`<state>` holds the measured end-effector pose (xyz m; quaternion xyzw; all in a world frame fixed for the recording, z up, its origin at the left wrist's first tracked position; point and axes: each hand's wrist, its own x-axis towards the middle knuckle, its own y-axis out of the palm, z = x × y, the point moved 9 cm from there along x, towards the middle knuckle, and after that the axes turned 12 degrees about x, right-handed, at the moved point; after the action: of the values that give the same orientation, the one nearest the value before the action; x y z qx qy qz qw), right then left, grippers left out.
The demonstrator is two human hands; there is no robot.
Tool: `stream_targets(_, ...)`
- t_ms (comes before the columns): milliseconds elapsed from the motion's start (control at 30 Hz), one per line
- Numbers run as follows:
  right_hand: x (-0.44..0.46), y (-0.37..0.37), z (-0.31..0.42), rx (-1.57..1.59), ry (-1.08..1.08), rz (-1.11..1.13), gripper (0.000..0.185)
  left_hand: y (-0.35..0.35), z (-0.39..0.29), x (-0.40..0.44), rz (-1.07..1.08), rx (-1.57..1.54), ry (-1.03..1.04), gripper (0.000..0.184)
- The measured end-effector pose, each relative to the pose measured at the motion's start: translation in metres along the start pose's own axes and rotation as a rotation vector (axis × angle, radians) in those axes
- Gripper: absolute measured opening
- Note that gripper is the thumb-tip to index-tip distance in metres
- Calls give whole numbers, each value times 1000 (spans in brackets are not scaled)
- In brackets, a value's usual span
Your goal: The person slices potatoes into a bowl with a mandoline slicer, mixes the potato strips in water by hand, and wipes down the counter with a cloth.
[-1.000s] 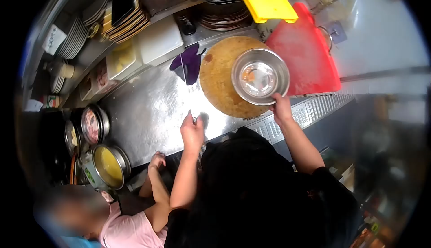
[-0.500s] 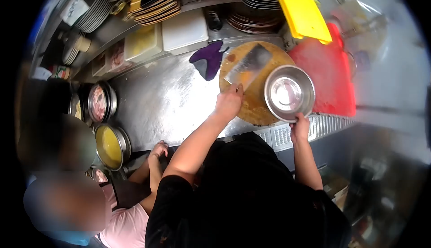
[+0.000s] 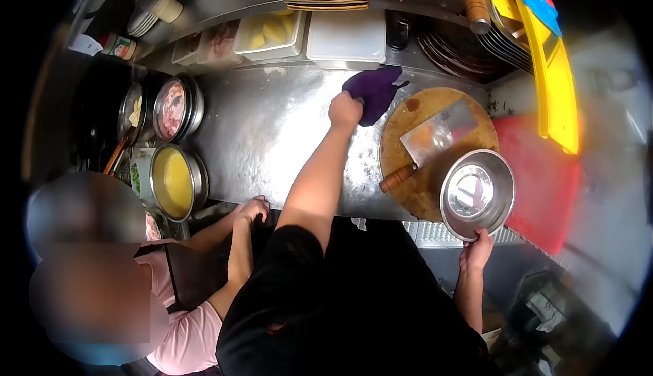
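My left hand [image 3: 345,110] is closed on the near left edge of a purple cloth [image 3: 375,93] on the steel counter [image 3: 272,131]. With my right hand [image 3: 476,250] I grip the near rim of a shiny metal bowl [image 3: 477,195], held over the near right edge of a round wooden board [image 3: 435,202]. The bowl shows nothing inside but reflections. On the board lies a cleaver [image 3: 442,131], its wooden handle pointing to the near left.
A co-worker in pink [image 3: 194,335] stands at the left, hands at the counter edge. Bowls of yellow liquid [image 3: 171,182] and meat [image 3: 173,109] stand left. A red board [image 3: 537,192] and yellow holder [image 3: 554,83] are right; lidded white container [image 3: 347,36] behind.
My left hand has laid the cleaver on the round board and moved left to take hold of the purple cloth. The view has shifted left; my right hand still holds the bowl.
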<state>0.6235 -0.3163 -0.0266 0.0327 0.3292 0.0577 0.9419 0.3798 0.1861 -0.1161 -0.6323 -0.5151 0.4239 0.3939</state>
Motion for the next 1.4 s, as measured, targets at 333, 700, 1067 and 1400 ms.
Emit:
stream_targets(333, 23, 35, 7, 15, -8, 118, 4, -211, 15, -144, -87, -1328, 155, 18)
stream_targets(700, 29, 57, 12, -71, 8, 310, 9, -302, 168, -190, -829, -97, -155, 19)
stream_targets(1067, 2, 35, 14, -129, -99, 114, 22, -247, 330, -61, -811, -196, -331, 30)
stream_targets(1400, -35, 47, -1, -156, -158, -39, 14, -226, 333, 100, -818, -124, -99, 34)
